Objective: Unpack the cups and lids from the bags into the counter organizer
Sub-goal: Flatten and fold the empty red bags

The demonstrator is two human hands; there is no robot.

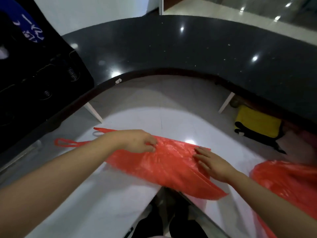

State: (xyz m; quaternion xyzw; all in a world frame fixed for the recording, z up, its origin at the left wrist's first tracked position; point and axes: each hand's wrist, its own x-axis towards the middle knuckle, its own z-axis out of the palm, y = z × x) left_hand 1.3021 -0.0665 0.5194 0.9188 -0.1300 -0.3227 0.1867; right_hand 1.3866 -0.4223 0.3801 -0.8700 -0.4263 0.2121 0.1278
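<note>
Red bag (164,162); white desk (96,200); black counter (171,48).

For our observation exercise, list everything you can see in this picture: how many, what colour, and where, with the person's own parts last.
flat bag: one, red, lying flattened on the white worktop in front of the person, handles towards the left.
second bag: one, red, on the right of the worktop, looks fuller.
white worktop: one, white, lower level.
raised counter: one, dark and glossy, curved, behind the worktop.
black unit: one, black, on the counter at left; contents unclear.
yellow item: one, yellow with black, under the counter at right.
left hand: one, pinching the flat bag.
right hand: one, fingers flat on the flat bag.
</note>
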